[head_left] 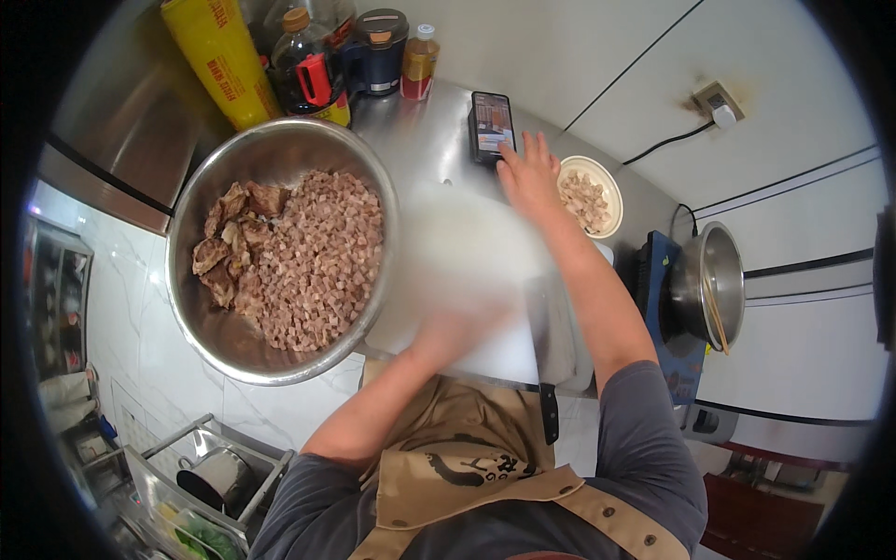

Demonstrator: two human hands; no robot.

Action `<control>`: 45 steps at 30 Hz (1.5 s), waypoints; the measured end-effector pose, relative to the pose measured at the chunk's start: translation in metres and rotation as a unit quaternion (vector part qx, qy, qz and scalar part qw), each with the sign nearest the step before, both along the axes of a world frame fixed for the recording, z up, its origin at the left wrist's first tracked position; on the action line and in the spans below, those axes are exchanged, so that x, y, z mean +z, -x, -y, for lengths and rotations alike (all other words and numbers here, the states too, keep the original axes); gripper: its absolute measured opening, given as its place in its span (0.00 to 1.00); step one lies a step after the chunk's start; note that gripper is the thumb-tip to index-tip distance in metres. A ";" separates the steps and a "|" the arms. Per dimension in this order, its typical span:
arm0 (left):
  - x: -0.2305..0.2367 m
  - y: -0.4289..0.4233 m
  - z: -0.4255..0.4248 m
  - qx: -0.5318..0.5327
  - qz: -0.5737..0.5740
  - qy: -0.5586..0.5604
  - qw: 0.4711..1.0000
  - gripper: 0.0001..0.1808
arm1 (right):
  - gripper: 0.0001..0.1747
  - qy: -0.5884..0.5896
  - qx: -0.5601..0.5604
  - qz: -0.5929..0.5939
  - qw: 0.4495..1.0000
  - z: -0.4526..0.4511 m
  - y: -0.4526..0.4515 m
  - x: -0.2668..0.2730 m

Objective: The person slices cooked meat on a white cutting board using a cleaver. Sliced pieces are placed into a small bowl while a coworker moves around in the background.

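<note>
With a fingertip on or just over the lit screen of a smartphone, my right hand has its fingers apart and holds nothing. My left hand is smeared over the white cutting board, and I cannot make out its fingers. A kitchen knife lies along the board's right side, black handle jutting past the front edge. Left of the board, a large steel bowl holds diced meat and several larger meat chunks. Beside my right wrist is a small pale bowl of meat pieces.
Along the back stand a yellow box, a dark sauce bottle, a dark lidded mug and a small bottle. To the right, a steel pot with chopsticks rests on a blue cooktop. A plug sits in the wall socket.
</note>
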State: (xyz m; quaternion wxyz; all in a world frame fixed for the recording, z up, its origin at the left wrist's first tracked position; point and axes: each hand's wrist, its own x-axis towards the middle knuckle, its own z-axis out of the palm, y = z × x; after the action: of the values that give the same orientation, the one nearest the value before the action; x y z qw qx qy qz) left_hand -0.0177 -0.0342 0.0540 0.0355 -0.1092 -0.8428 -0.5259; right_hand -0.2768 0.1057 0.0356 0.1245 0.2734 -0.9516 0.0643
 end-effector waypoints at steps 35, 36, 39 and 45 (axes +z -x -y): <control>-0.045 0.018 -0.025 0.070 -0.055 0.233 0.968 0.17 | 0.27 0.240 -0.187 0.168 0.938 -0.163 -0.427 0.004; -0.043 0.020 -0.027 0.066 -0.046 0.255 0.964 0.16 | 0.28 0.237 -0.189 0.173 0.937 -0.162 -0.426 0.003; -0.025 0.022 -0.034 0.038 -0.059 0.330 0.941 0.16 | 0.30 0.233 -0.191 0.202 0.932 -0.162 -0.421 0.000; 0.032 0.023 -0.026 0.003 -0.064 0.178 0.982 0.16 | 0.28 0.301 -0.164 0.223 0.913 -0.169 -0.416 -0.012</control>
State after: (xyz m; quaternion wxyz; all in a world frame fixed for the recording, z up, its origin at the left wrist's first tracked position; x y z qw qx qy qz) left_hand -0.0403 -0.0082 0.0860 0.0710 -0.1446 -0.9192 -0.3594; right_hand 0.1389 0.2743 0.0233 -0.0063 0.0418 -0.9218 0.3854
